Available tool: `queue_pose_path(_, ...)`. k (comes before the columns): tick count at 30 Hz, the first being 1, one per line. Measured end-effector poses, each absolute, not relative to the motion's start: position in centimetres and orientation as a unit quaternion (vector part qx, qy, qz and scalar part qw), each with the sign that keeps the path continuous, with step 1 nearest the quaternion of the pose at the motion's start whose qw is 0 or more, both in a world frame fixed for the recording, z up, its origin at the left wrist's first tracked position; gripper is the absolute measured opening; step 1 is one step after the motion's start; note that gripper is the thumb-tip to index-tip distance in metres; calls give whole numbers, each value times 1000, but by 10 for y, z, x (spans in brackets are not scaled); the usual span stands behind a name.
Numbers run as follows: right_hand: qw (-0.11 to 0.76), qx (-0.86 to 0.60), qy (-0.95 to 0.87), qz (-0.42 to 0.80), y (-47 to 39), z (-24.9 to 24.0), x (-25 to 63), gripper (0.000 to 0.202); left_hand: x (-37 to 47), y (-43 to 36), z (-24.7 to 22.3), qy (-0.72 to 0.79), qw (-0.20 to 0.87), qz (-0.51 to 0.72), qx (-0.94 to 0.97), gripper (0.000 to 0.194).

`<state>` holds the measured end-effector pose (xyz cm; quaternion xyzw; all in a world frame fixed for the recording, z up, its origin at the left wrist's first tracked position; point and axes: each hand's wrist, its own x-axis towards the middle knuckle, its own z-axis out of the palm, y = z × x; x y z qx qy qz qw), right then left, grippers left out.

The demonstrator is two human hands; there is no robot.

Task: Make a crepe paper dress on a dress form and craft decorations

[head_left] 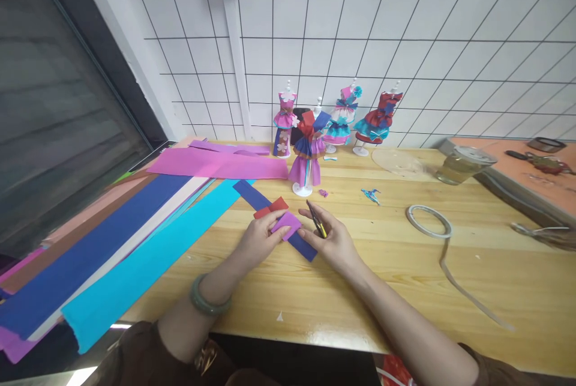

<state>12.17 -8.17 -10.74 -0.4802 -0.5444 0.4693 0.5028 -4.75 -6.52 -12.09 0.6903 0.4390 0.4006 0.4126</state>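
My left hand [260, 238] pinches a small piece of purple crepe paper [287, 226] between thumb and fingers. My right hand [335, 239] is closed around small dark scissors [317, 218] with a yellow part, their tips pointing away from me. Its fingertips come close to the right corner of the purple piece; whether they touch it I cannot tell. Below the hands a dark blue paper strip [303, 248] lies slantwise on the table. Folded red paper [272, 208] sits just behind my left fingers. Beyond stands a miniature dress form [306, 155] in a red, blue and purple paper dress.
Long crepe paper sheets [153, 254] cover the left side. Three more dressed forms [377, 119] stand by the tiled wall. To the right are a tape roll [429, 221] with its end trailing, a cup of liquid [465, 165] and an orange surface [517, 164]. Paper scraps [371, 196] lie mid-table.
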Motion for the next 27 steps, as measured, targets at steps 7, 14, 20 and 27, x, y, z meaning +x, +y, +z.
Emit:
queue_pose_path(7,491,-471,-505,531,-80,-107,128,54,-53,-66,-119,390,221,416,791,22)
queue_pose_path(14,436,-411,-382,704,-83,-101,128,41,-57,-66,-121,308,54,429,847,28)
queue_pose_path(20,446,-388,-375,714,-83,-103,129,46,-56,-69,-118,267,-13,413,871,28)
queue_pose_path(27,496,-445,-436,605,-81,-104,130,52,-50,-67,-118,371,194,484,769,33)
